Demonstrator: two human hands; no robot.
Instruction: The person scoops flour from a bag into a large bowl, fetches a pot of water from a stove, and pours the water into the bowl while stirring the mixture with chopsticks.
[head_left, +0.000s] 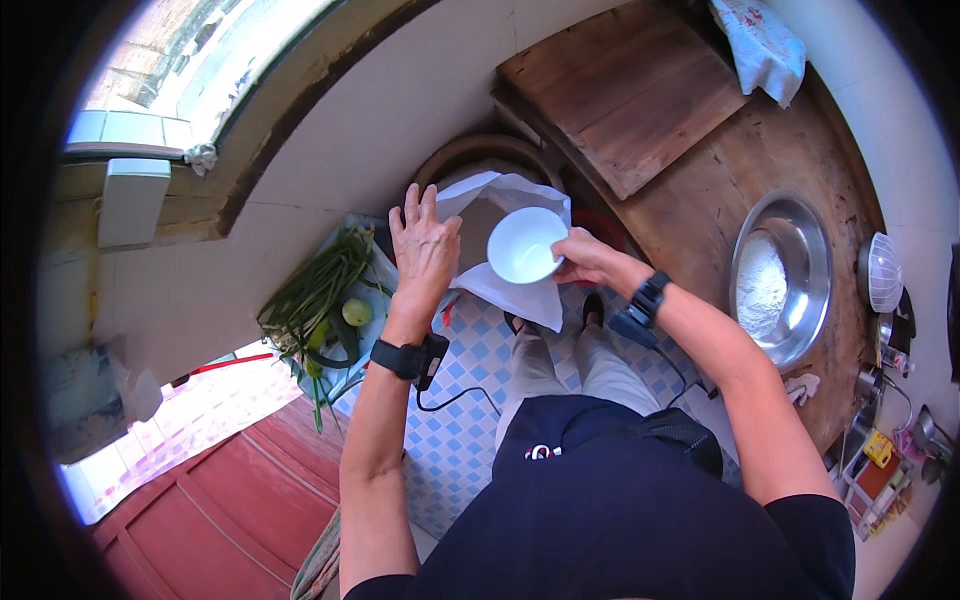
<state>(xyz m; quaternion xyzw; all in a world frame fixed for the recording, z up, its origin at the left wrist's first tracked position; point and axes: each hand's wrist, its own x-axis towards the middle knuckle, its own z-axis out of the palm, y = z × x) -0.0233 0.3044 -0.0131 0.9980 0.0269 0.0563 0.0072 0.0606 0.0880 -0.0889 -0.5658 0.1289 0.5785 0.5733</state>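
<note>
My right hand (583, 256) grips the rim of a white bowl (526, 245), which shows no contents and hangs over the mouth of a white sack (517, 296). Beside the sack's left edge, my left hand (424, 234) has its fingers apart; whether its thumb side touches the sack I cannot tell. The sack stands in front of a round brown vessel (480, 142) by the wall. On the wooden table to the right rests a steel basin (820, 300) with white powder (760, 281) in it.
Green onions (315, 281) and a round green vegetable (357, 312) lie on the left. A wooden board (626, 90) sits at the back of the table (697, 176). A red wooden door (232, 502) is at lower left. Cables hang from both wrist straps.
</note>
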